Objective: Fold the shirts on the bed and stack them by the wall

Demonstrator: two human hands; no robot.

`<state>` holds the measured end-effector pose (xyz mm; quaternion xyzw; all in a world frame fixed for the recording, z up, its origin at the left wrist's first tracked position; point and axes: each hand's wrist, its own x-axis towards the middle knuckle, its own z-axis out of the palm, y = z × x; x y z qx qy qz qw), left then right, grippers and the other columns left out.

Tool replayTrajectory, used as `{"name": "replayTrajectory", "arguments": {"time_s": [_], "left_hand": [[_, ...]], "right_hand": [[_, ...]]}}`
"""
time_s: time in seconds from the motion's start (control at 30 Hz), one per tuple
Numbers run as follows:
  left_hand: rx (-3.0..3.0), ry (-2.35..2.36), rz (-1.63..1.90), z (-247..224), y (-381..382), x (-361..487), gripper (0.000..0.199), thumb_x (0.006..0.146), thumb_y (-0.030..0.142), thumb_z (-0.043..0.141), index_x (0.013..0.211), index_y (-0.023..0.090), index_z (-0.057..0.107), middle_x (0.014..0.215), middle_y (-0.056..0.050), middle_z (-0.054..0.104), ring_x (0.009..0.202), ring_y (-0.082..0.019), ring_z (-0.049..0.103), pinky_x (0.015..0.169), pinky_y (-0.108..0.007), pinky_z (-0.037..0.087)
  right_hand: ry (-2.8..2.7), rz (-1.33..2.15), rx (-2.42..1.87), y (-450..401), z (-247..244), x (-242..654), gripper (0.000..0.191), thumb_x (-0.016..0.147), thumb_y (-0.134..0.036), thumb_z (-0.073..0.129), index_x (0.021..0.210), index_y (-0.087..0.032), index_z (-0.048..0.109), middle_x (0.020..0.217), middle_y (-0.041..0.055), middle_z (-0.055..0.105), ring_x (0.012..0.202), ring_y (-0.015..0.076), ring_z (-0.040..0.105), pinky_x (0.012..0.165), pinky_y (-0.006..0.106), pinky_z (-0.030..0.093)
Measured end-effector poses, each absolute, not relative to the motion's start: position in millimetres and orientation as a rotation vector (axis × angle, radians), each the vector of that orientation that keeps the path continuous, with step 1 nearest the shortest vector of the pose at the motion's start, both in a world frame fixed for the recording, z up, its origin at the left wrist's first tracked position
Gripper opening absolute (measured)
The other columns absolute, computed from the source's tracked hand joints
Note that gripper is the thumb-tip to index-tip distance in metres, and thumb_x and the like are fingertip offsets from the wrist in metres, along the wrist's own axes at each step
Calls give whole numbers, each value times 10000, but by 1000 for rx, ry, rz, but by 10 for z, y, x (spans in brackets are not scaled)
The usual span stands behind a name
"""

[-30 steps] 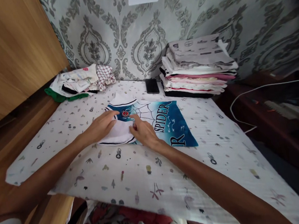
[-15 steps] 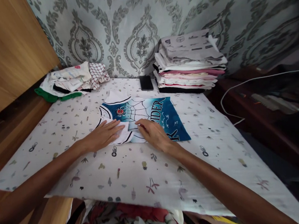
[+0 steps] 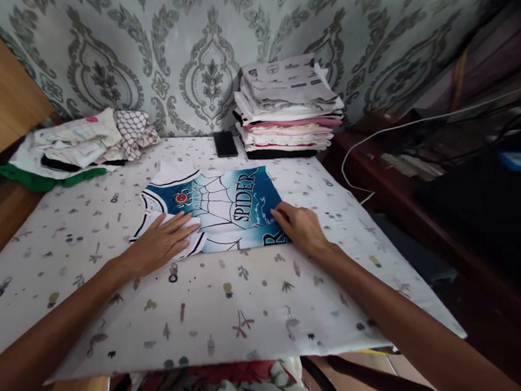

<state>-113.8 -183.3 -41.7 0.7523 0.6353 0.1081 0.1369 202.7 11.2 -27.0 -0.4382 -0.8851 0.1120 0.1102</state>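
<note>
Spider-print top (image 3: 217, 202) lies flat on the patterned sheet (image 3: 206, 305), neckline to the left and hem to the right, with a hand at each end. The left hand (image 3: 162, 242) is spread palm-down on the near white shoulder, fingers straight and slightly apart, pressing on the cloth without gripping it. The right hand (image 3: 303, 225) is at the hem, its fingers bent and drawn together against the right edge; whether fabric is pinched between them I cannot tell.

Half a second ago the right hand was on the middle of the top, close to the left; now it has gone right to the hem, while the left hand remains on the near shoulder. My reading is that the front is now being held straight between the two ends, with the lettering uncovered.

Just beyond the top, toward the wall, a black phone (image 3: 225, 144) lies on the sheet. Right of it stands a tall folded stack (image 3: 287, 110); at the far left is a looser pile of clothes (image 3: 80, 145). Patterned wallpaper (image 3: 209, 71) rises behind them.
</note>
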Motion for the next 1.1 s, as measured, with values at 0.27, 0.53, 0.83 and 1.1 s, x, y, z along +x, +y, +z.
{"name": "replayTrajectory", "arguments": {"time_s": [0.27,0.53,0.83,1.1], "left_hand": [[2035,1776,331,-289,-1839,-1140,539,1045,511,263,1536,326,387,1643,1,295,1538,-230,194,1250,-468,-11],[1818,1719,680,151,-1692,-1131,578,1032,543,279,1508,262,444,1594,-11,406,1489,-271,322,1233,-426,224],[2306,1837,202,-363,-1708,-981,568,1053,525,248,1555,271,326,1652,-57,271,1536,-218,202,1252,-440,92],[1924,1951,705,-20,-1118,-1605,475,1014,443,384,1406,203,501,1467,-94,554,1322,-224,539,1079,-329,439]], "right_hand": [[-2575,7,-1480,90,-366,2081,357,960,-481,481,1099,-214,673,782,80,728,737,269,640,664,334,383],[-2640,72,-753,14,-277,1935,416,1022,-321,346,1289,-143,611,1429,175,562,1327,302,505,1069,468,406],[-2842,-34,-646,70,-711,2001,554,1039,-466,308,1526,-220,402,1592,120,393,1480,281,343,1160,539,342],[-2659,229,-771,700,-478,1783,413,1017,-403,389,1292,-204,625,1388,129,615,1285,280,575,1072,474,471]]}}
